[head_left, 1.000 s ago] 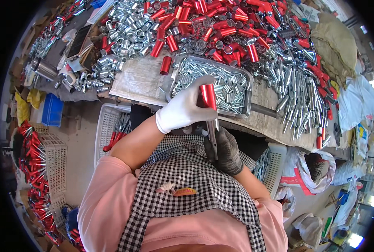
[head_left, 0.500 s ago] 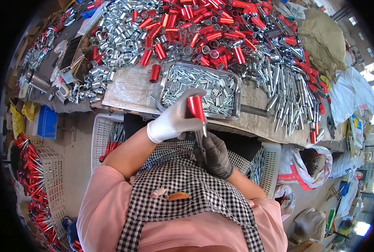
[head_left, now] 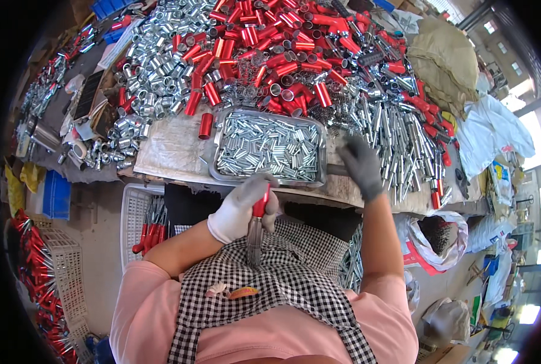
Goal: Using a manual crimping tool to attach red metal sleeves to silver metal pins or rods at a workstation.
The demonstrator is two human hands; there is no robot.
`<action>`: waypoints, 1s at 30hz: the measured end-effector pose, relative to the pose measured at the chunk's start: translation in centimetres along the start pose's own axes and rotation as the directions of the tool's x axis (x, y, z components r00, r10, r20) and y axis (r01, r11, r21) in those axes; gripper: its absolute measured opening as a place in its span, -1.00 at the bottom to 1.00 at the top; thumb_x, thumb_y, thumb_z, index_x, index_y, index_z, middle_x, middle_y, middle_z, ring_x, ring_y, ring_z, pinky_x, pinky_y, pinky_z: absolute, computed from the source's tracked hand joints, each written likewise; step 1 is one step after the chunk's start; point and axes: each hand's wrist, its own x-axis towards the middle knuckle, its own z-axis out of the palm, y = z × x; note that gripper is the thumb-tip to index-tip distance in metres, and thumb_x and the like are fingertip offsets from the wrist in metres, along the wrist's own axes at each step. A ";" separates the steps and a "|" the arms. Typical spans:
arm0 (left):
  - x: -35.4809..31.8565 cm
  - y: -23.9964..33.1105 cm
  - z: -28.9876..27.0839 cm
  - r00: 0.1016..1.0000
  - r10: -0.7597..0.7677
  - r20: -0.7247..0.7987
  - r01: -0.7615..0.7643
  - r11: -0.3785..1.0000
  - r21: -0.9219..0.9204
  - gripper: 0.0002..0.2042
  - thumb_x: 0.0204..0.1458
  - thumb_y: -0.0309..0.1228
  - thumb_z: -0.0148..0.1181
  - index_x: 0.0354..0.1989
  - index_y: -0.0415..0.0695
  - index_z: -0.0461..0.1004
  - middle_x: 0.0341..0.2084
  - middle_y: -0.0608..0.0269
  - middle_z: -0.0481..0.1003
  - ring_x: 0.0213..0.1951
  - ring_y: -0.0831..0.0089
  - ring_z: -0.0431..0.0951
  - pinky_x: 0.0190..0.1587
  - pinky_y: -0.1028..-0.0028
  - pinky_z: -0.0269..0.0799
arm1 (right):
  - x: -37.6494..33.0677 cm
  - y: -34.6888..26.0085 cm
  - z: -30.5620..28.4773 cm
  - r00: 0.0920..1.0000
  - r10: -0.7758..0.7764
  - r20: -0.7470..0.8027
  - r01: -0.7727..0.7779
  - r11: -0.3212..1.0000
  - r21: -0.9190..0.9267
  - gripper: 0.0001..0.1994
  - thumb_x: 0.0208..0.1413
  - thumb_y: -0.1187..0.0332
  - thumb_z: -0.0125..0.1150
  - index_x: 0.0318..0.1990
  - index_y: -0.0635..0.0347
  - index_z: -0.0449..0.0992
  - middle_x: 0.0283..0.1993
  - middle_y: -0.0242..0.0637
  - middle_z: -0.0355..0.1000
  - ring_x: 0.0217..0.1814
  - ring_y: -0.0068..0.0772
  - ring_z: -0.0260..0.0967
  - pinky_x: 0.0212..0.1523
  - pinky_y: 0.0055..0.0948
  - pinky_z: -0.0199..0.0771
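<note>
My left hand [head_left: 241,209], in a white glove, is closed round a red metal tube [head_left: 260,206] held upright in front of the apron. A dark grey metal piece [head_left: 254,239] extends from the tube's lower end toward my chest. My right hand [head_left: 361,167], in a dark grey glove, is stretched out over the bench just right of the metal tray [head_left: 325,164]. Its fingers are apart, close to a heap of small wire springs [head_left: 338,124], and nothing shows in them. Short silver pins [head_left: 270,145] fill the tray.
Red tubes [head_left: 282,48] and silver collars [head_left: 158,67] are heaped across the back of the bench. Long silver rods [head_left: 398,142] lie at the right. One red tube stands left of the tray. A white crate [head_left: 128,218] with red-handled tools sits below the bench, left of my lap.
My right hand has let go of the work and moved up and right to the bench. My left hand has lowered slightly toward my body, still gripping the red tube.
</note>
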 end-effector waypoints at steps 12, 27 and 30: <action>-0.8 0.5 1.0 0.975 -0.200 0.096 0.158 0.930 0.332 -0.79 0.08 -0.41 0.18 -0.22 -0.26 0.36 -0.60 0.28 0.43 -0.55 0.49 0.48 -0.42 0.45 0.47 | 8.2 6.0 -1.0 0.955 -0.231 -0.185 0.164 0.933 -0.319 -0.70 0.09 0.29 0.16 -0.02 0.14 0.53 -0.32 -0.19 0.51 -0.39 -0.28 0.44 -0.32 -0.31 0.46; 3.0 3.6 0.6 0.945 0.239 0.221 -0.261 0.150 0.954 -0.74 -0.14 -0.31 0.38 -0.30 -0.11 0.51 -0.47 0.04 0.53 -0.38 0.05 0.59 -0.29 0.23 0.51 | -5.1 -8.2 -1.9 0.684 -0.638 0.355 0.667 0.743 0.052 -0.80 0.06 0.47 0.24 -0.13 0.19 0.54 -0.29 -0.18 0.48 -0.32 -0.14 0.47 -0.27 -0.32 0.47; 3.2 3.1 0.1 0.947 0.250 0.200 -0.238 0.132 0.962 -0.72 -0.16 -0.30 0.39 -0.29 -0.12 0.51 -0.50 0.04 0.53 -0.40 0.04 0.59 -0.30 0.22 0.50 | -4.7 -8.6 -3.6 0.862 -0.504 0.050 0.472 0.835 0.281 -0.85 0.06 0.53 0.18 -0.19 0.21 0.56 -0.35 -0.16 0.50 -0.33 -0.13 0.50 -0.30 -0.31 0.49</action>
